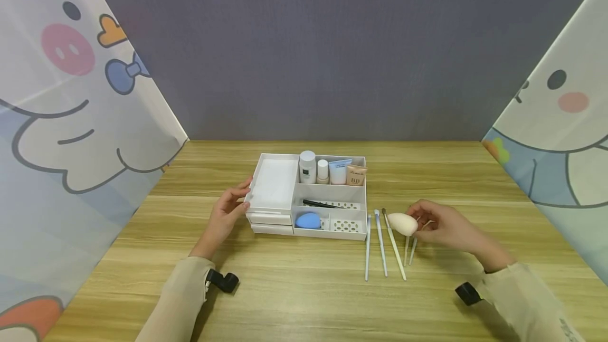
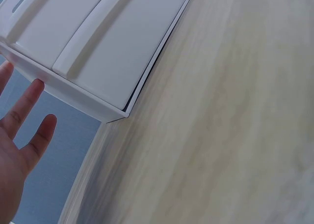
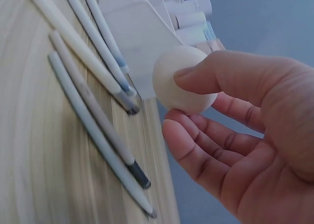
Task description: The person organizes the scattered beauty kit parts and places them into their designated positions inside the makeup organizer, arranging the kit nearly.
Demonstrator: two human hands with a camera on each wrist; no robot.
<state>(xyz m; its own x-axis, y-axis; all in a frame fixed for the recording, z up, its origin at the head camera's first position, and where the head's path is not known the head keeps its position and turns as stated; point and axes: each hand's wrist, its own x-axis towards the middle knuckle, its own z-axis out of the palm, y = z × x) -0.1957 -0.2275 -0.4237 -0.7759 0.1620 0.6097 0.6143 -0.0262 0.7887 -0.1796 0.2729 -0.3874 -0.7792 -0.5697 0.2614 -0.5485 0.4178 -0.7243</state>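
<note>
Above brushes (image 1: 386, 244) — sponge (image 1: 402, 224) pinched, fingertips (image 3: 189, 76).

Bottle labels (image 1: 338, 171) too small to read, organizer (image 2: 98, 42) cut off by the frame edge

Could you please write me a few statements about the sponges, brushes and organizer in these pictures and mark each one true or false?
1. The right hand holds a cream sponge. True.
2. A blue sponge lies on the table beside the brushes. False: it sits in a front compartment of the organizer.
3. The left hand rests at the organizer's left side, its fingers straight. True.
4. The brushes stand upright in the organizer. False: they lie flat on the table, to the right of it.
5. Bottles and tubes stand in the organizer's back row. True.
</note>
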